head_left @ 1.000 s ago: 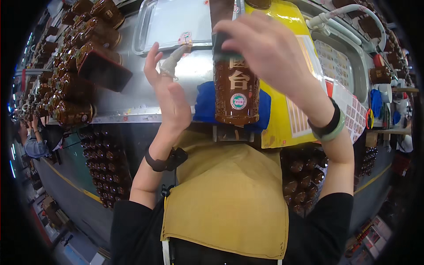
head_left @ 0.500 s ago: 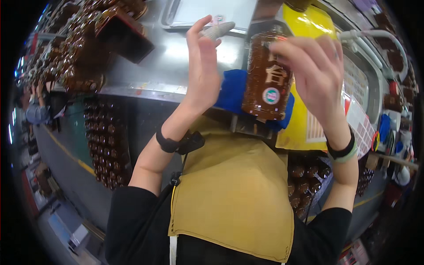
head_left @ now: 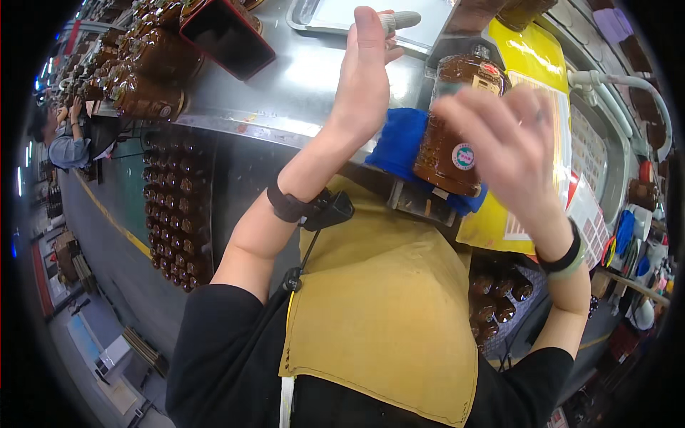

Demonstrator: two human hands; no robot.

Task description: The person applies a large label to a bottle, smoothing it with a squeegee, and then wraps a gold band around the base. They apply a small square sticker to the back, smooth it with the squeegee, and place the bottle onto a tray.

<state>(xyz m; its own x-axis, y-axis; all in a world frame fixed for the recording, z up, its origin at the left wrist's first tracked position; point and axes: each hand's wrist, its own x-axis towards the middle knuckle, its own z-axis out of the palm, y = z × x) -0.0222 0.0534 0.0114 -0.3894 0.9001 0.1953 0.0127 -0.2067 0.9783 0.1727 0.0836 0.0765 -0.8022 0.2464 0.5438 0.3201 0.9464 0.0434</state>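
A shiny brown bottle (head_left: 439, 153) with raised light lettering and a round label lies on a blue cloth (head_left: 394, 143), its neck pointing away from me. Above its right side is my right hand (head_left: 510, 146), smeared by motion; whether it touches the bottle cannot be told. My left hand (head_left: 364, 78) is raised left of the bottle with fingers stretched out and nothing in them. A pale grey cover sits on one of its fingers. Under the cloth shows a small block-like stand (head_left: 421, 203) at the table edge.
A white-lined metal tray (head_left: 321, 25) lies beyond my left hand on the steel table (head_left: 285, 93). Yellow sheeting (head_left: 492, 225) and printed sheets (head_left: 589, 214) lie right. Left are a dark red-edged box (head_left: 228, 39), many brown bottles (head_left: 153, 100) and a co-worker (head_left: 68, 146).
My right hand has moved down along the bottle's right side. My left hand stays raised and outstretched. The whole view has shifted slightly, the bottle still lying on the cloth.
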